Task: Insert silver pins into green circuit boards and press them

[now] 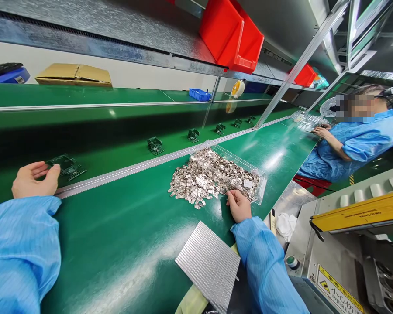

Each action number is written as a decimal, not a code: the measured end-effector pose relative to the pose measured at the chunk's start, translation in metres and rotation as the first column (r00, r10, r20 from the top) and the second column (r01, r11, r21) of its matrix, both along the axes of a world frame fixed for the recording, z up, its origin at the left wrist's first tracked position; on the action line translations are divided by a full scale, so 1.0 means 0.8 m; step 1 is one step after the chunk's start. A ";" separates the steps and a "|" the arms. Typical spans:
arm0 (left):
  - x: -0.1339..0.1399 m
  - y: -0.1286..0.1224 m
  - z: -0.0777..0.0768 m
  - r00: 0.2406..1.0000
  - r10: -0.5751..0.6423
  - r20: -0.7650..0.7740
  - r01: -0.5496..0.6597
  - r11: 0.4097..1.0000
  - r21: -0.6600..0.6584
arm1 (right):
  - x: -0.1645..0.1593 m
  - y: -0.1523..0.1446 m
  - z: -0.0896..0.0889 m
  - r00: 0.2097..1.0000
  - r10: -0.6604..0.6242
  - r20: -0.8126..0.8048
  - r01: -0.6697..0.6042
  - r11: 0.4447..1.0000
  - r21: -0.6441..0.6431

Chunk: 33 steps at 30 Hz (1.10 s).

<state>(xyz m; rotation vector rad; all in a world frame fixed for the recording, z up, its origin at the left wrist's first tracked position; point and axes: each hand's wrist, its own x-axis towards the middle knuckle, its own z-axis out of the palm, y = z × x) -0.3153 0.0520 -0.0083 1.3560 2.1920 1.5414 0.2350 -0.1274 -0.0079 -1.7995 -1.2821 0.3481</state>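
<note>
My left hand (36, 179) reaches over the dark green strip along the far side of the bench. Its thumb and fingers close on the near-left edge of a small green circuit board assembly (68, 165). My right hand (239, 206) is closed, fingertips together, at the near side of a clear plastic bin (261, 188); whether a small piece is pinched there cannot be made out. The bin lies tipped, and small silvery metal pieces (196, 181) spill from it in a heap. Below my right hand lies a silver plate with a grid pattern (209, 264).
Several more board assemblies (155, 145) stand spaced along the green strip. A metal rail (118, 171) borders it. Overhead, a shelf holds a red bin (231, 37). A co-worker in blue (353, 144) works at the right, behind a machine with a yellow bar (360, 213).
</note>
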 end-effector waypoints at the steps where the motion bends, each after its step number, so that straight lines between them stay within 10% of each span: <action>1: 0.002 -0.001 0.001 1.000 0.014 0.013 -0.014 1.000 0.002 | 0.000 0.000 0.000 1.000 -0.001 0.000 0.001 1.000 -0.001; 33: 0.017 -0.010 0.018 0.995 0.054 0.082 -0.053 0.999 -0.008 | 0.001 0.000 -0.001 1.000 0.002 -0.006 -0.002 1.000 -0.007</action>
